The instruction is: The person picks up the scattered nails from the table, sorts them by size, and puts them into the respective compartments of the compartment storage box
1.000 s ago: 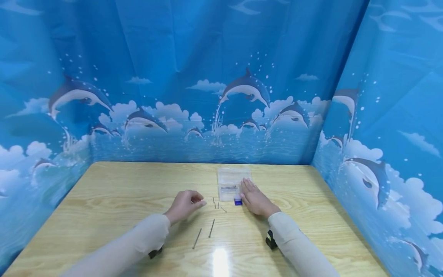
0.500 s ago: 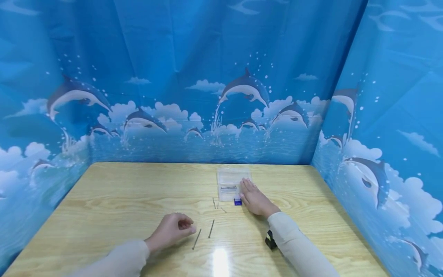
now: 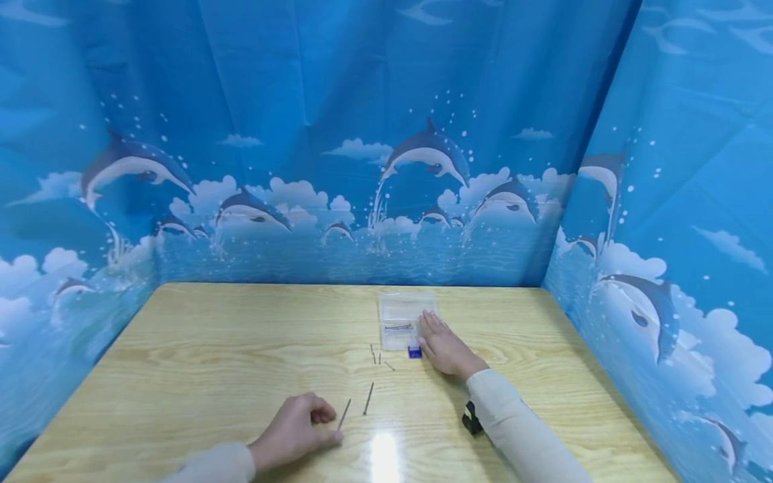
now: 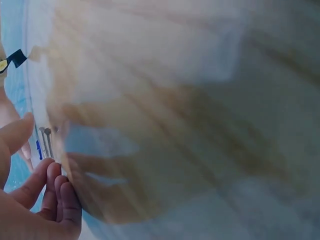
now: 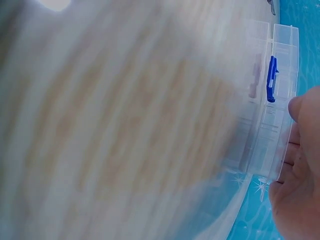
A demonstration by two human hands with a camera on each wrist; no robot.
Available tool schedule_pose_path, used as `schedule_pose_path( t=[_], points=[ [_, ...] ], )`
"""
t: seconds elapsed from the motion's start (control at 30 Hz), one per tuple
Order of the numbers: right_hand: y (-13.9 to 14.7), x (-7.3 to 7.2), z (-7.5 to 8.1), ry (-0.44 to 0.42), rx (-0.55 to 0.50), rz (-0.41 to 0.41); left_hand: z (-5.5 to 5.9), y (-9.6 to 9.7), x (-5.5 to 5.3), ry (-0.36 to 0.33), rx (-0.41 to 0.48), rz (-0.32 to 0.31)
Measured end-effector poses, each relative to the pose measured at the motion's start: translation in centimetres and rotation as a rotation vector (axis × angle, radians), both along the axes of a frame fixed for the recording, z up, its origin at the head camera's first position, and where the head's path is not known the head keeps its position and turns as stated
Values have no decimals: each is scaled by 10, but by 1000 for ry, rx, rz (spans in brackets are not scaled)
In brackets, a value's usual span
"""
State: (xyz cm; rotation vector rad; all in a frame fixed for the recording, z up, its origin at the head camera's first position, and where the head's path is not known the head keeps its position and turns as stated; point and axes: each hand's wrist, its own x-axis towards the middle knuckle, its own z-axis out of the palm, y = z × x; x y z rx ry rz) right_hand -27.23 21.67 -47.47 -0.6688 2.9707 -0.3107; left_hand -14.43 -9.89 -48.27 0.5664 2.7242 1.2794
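In the head view my left hand (image 3: pixel 296 429) is low over the table, its thumb tip at the lower end of a long nail (image 3: pixel 345 413). Thumb and forefinger stand apart in the left wrist view, where nails (image 4: pixel 48 142) show beyond the fingertips. A second long nail (image 3: pixel 369 398) lies just to the right. My right hand (image 3: pixel 445 345) rests with straight fingers along the right side of a clear plastic case (image 3: pixel 389 343). The case stands with its lid (image 3: pixel 407 306) laid back, and a few nails (image 3: pixel 398 327) lie inside. Its blue latch (image 5: pixel 272 79) faces the front.
Several small nails (image 3: pixel 380 358) lie on the wooden table (image 3: pixel 241 335) in front of the case. A blue curtain (image 3: pixel 338 134) printed with dolphins hangs behind the table and along its right side. A bright reflection shows near the front edge.
My left hand has come down and back toward the front, from beside the small nails to the left long nail. The right hand stays at the case.
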Motion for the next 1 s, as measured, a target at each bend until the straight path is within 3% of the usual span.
schedule_pose_path(
  t=[0.37,1.0],
  points=[
    [0,0,0,-1,7,3,-6,4,4,56,-70,50],
    [0,0,0,-7,4,-1,-4,2,-2,86,-96,111]
  ],
)
